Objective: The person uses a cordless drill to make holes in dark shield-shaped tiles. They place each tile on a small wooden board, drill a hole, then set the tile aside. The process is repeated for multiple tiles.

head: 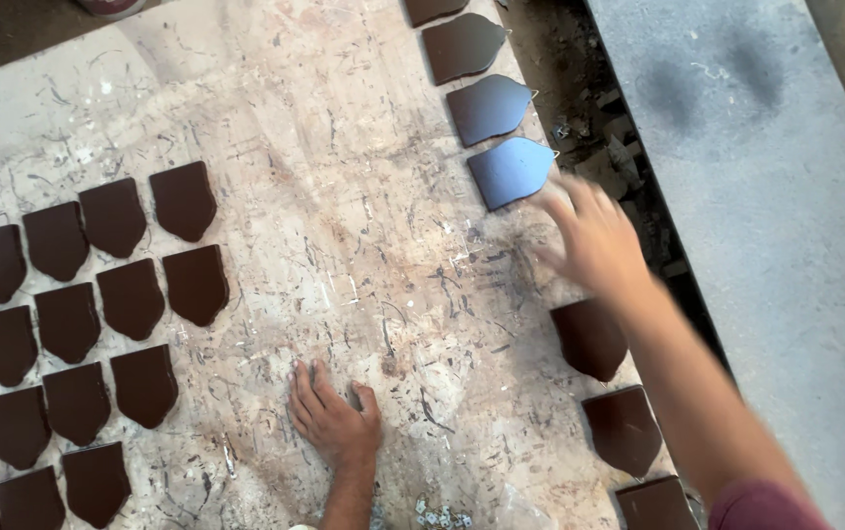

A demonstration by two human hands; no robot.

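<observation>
My left hand (332, 417) rests flat on the scratched wooden board (344, 196), fingers spread, holding nothing. My right hand (594, 236) is blurred and hovers open over the board's right edge, just below a dark shield-shaped plate (511, 172) with a pointed tip. Two more such plates (486, 106) (462, 44) lie in a line above it. Below my right hand lies another dark brown plate (589, 337), partly under my forearm.
Several dark brown plates (69, 324) lie in rows on the board's left side. More plates (624, 429) line the right edge. A gap with debris (619, 147) runs beside a grey slab (776, 196) on the right. Small metal bits (437, 515) lie near the bottom.
</observation>
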